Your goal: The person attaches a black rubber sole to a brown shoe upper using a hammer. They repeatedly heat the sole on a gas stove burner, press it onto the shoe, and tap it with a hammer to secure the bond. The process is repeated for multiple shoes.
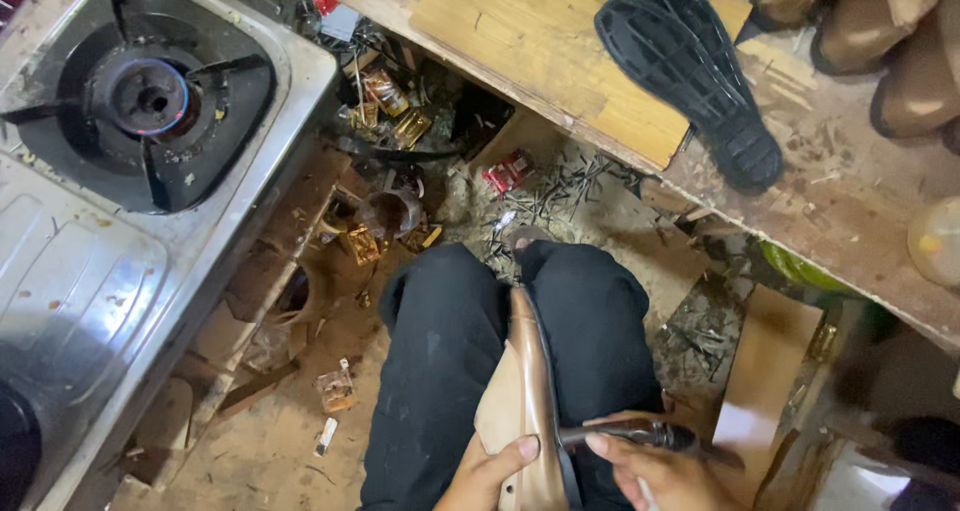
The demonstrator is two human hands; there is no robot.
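Littered floor below; left hand (492,468) gripping tan shoe (525,391), right hand (662,471) clutching tool (630,434).

Beyond my fingers (520,449) I count two black soles (690,71), one gas burner (150,96), one tan shoe (525,391) between my knees.

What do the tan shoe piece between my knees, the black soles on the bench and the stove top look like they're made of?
Tan shoe piece: probably leather or imitation leather, smooth with a slight sheen. Black soles: likely moulded rubber or plastic, matte, with a gridded tread. Stove top: sheet metal, probably stainless steel, shiny and reflective.
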